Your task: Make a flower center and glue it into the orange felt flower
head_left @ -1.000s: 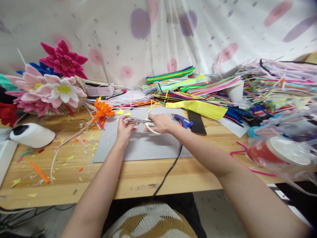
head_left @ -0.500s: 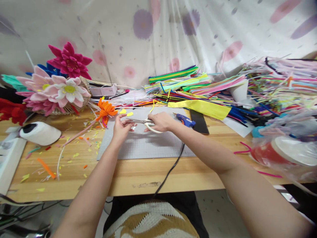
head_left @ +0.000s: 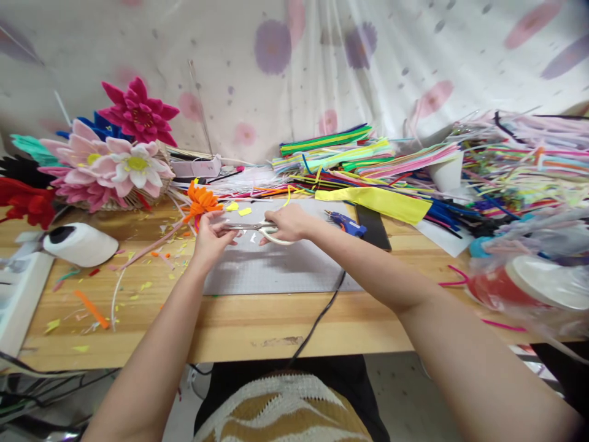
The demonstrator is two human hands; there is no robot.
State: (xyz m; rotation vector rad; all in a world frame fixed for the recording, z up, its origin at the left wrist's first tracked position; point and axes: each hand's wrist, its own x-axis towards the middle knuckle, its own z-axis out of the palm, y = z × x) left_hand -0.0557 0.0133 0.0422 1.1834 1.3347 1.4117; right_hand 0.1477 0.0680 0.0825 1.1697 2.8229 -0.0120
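My right hand (head_left: pixel 289 223) is closed around a pair of scissors (head_left: pixel 271 234) with white handles. Their metal blades point left, reaching the fingers of my left hand (head_left: pixel 212 238), which pinch something too small to make out at the blade tips. Both hands are above a grey cutting mat (head_left: pixel 276 276). Small white scraps (head_left: pixel 253 238) lie on the mat below the blades. Just behind my left hand stands an orange fuzzy flower (head_left: pixel 201 200), and yellow paper-like pieces (head_left: pixel 245 212) rest beside it.
A blue glue gun (head_left: pixel 348 224) lies right of my right hand, its black cord (head_left: pixel 322 313) trailing over the front edge. Bundles of pipe cleaners (head_left: pixel 331 147) line the back. Finished flowers (head_left: pixel 133 166), a white thread cone (head_left: pixel 81 244) and clippings occupy the left; a bagged red tub (head_left: pixel 501 282) sits right.
Both hands and the scissors have shifted left over the mat, toward the orange flower. More of the white scraps show beneath the blades. The view has turned slightly left.
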